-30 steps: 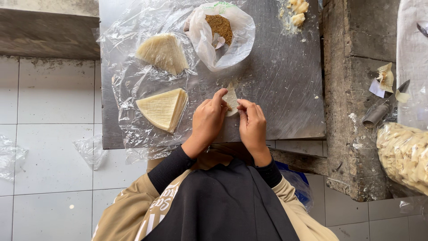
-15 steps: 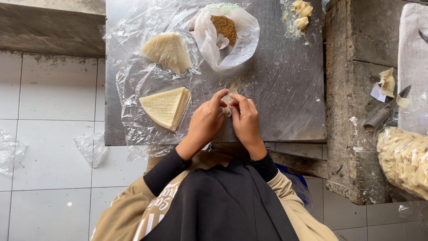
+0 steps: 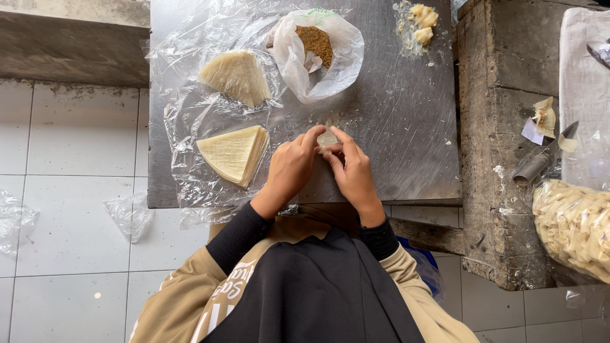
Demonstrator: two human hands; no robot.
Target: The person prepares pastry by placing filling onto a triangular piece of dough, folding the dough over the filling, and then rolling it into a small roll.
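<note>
My left hand and my right hand meet over the steel tabletop, fingertips pinched together on a small pale pastry wrapper that is mostly hidden between them. Left of my hands lies a wedge-shaped stack of wrappers on clear plastic film. A second wedge stack lies farther back. Behind my hands an open plastic bag holds brown crumbly filling.
Yellowish dough scraps lie at the table's far right corner. A rough concrete block stands to the right, and past it a clear bag of pale folded pieces. Crumpled plastic lies on the white floor tiles at left.
The wrapper was held up flat and visible; my fingers have since folded in and closed over it, so only a small part shows. The view has shifted slightly.
</note>
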